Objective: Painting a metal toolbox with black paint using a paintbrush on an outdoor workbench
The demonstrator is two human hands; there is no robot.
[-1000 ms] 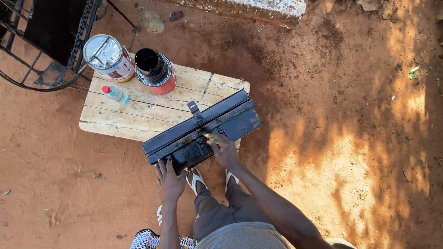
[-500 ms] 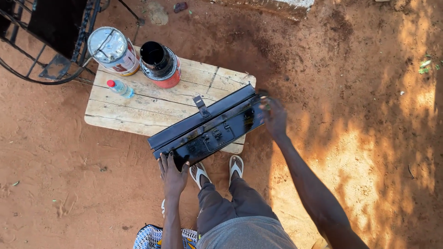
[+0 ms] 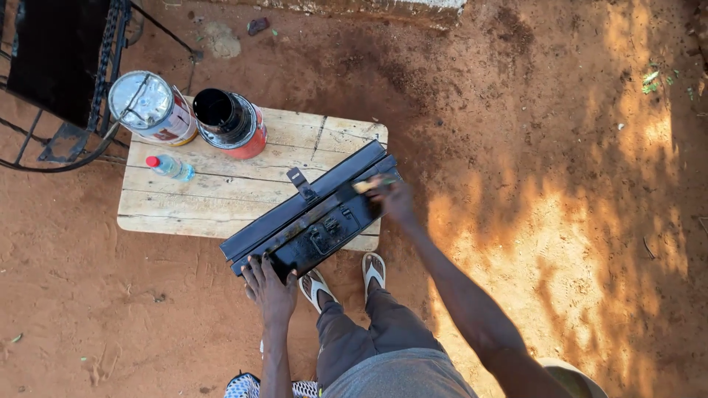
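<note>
Black metal fills the middle of my view: a long black metal box (image 3: 310,214) lies slanted on the front edge of a small wooden table (image 3: 214,193). One end of the box sticks out past the table edge, close to my feet. My left hand (image 3: 267,284) rests on that near end, fingers spread flat over the corner, pressing on it but not wrapped around it. My right hand (image 3: 391,197) is at the far end of the box, near the table's right side. It is closed around a small brush with a pale handle (image 3: 364,186), and the brush touches the box there. A little latch (image 3: 299,180) sticks up from the top edge of the box.

Behind the box, on the back of the table, stand two paint cans. One silver-lidded can (image 3: 151,109) is shut. A red can (image 3: 230,121) beside it is open and dark inside. A small plastic bottle with a red cap (image 3: 169,167) lies near them. A black metal chair (image 3: 59,74) stands at the table's left corner. My sandals (image 3: 346,276) are on the red dirt ground (image 3: 531,147) under the table edge.
</note>
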